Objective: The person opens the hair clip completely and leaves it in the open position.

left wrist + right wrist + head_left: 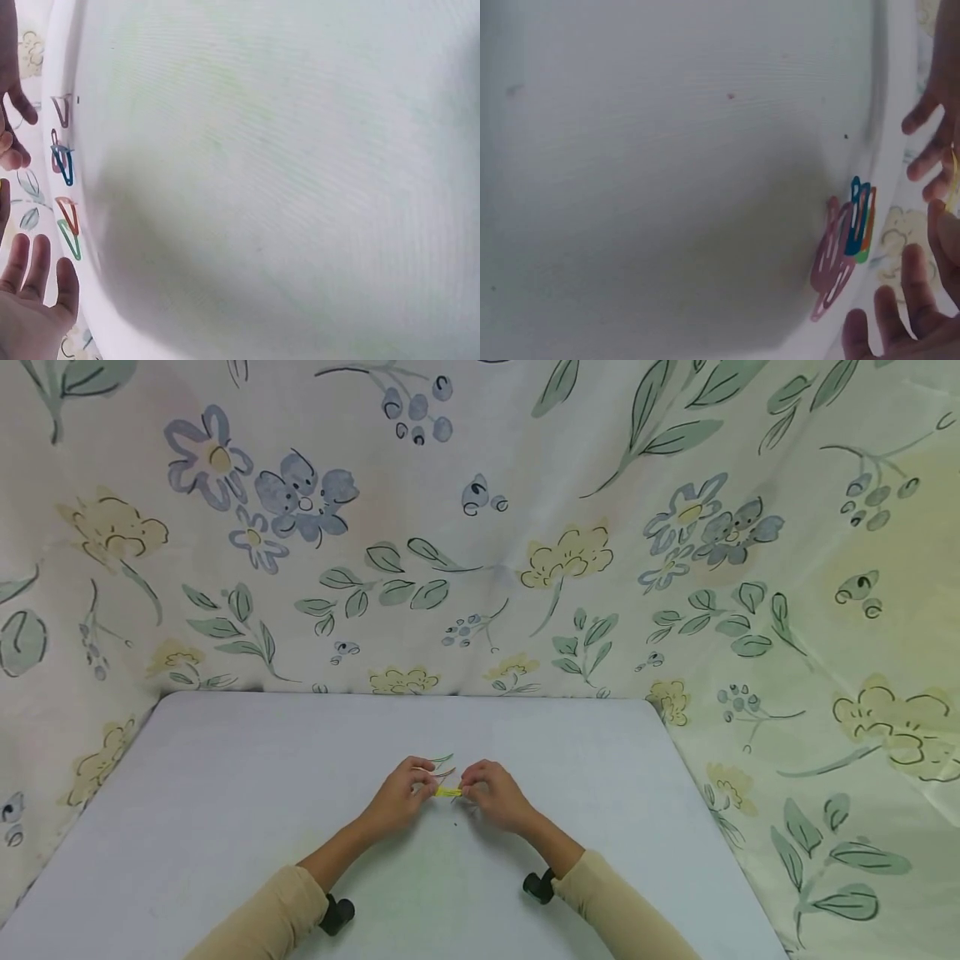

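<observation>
A yellow snap hair clip (449, 792) stretches between both hands over the middle of the table. My left hand (400, 795) pinches its left end between thumb and finger, and my right hand (498, 797) pinches the other end. In the right wrist view a slim yellow part of the clip (952, 180) shows at the fingertips. Below the hands lie several more hair clips: a blue one (854, 229), an orange one (68, 217), a green one (70, 241) and mauve ones (826, 262). Fingers partly hide these in the head view.
The white table (225, 777) has rounded far corners. Behind it hangs a floral cloth (480, 527), which also runs along the right side. A small dark speck (455, 824) marks the tabletop just nearer than the hands. Black wrist cameras (337, 914) sit at both sleeves.
</observation>
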Motion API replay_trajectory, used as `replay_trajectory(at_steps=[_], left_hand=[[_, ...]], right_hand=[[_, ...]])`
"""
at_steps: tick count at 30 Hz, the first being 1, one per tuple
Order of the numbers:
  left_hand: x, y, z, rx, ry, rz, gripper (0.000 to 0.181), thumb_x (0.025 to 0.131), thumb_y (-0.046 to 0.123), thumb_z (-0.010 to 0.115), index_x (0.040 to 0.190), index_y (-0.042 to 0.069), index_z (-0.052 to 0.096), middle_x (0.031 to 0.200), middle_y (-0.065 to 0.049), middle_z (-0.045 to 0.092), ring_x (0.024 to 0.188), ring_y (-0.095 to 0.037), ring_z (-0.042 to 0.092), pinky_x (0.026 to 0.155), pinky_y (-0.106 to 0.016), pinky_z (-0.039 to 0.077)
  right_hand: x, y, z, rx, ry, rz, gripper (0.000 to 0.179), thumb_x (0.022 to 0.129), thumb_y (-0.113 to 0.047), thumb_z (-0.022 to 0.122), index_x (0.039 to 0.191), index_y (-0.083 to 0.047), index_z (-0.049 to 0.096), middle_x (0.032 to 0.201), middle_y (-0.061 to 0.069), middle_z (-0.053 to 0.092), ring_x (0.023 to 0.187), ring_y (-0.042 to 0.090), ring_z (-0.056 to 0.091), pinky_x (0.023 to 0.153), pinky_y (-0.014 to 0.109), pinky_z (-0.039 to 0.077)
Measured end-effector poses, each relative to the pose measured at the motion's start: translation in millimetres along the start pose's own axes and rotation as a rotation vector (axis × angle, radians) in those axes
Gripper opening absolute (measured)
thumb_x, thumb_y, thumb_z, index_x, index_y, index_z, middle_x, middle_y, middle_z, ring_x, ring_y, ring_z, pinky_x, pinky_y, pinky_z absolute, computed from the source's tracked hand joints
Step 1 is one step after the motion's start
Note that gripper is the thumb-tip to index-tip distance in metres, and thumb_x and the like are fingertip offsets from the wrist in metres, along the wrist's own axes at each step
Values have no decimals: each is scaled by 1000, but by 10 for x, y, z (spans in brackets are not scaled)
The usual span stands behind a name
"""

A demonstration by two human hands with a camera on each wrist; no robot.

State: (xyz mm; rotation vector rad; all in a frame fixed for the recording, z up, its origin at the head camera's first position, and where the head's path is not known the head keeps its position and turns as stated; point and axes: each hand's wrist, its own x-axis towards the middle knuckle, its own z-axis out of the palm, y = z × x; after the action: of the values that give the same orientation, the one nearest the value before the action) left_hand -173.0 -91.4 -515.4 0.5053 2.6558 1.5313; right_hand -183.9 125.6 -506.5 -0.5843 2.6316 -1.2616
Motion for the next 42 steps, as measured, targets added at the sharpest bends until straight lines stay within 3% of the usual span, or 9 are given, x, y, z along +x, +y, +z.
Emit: replay_trajectory(at_steps=[5,9,15,28,42], left_hand=[[-33,-78,7,205,-28,159,6,92,6,70,87,9,69,126,-16,56,119,-32,56,100,-51,44],[-60,-106,10,386,-38,274,5,91,10,71,87,12,69,125,-12,57,115,-31,57,91,-51,47],[-82,-156,17,503,-22,421,4,89,11,74,86,12,71,124,-14,59,117,-31,54,84,-51,46],[-133,-219,42,580,-34,503,8,90,10,72,84,13,68,125,-14,58,121,-30,50,85,-49,44],[-138,-191,-3,574,-39,497,3,89,15,74,88,13,75,127,-17,60,124,-33,51,85,-50,45]], right_hand=[[-29,-1,57,-238,40,-119,6,93,-7,68,91,-10,73,113,5,61,115,24,51,103,47,41],[-34,28,93,-399,60,-210,5,89,-7,72,90,-10,74,110,3,62,116,23,52,101,47,41],[-70,64,119,-520,91,-322,5,88,-9,74,88,-14,74,110,1,61,121,24,51,100,47,42],[-124,152,177,-611,85,-426,4,88,-13,75,90,-16,77,112,2,63,128,26,48,100,47,41],[-116,183,150,-652,69,-436,7,91,-20,74,95,-20,79,117,3,64,131,28,48,101,48,41]])
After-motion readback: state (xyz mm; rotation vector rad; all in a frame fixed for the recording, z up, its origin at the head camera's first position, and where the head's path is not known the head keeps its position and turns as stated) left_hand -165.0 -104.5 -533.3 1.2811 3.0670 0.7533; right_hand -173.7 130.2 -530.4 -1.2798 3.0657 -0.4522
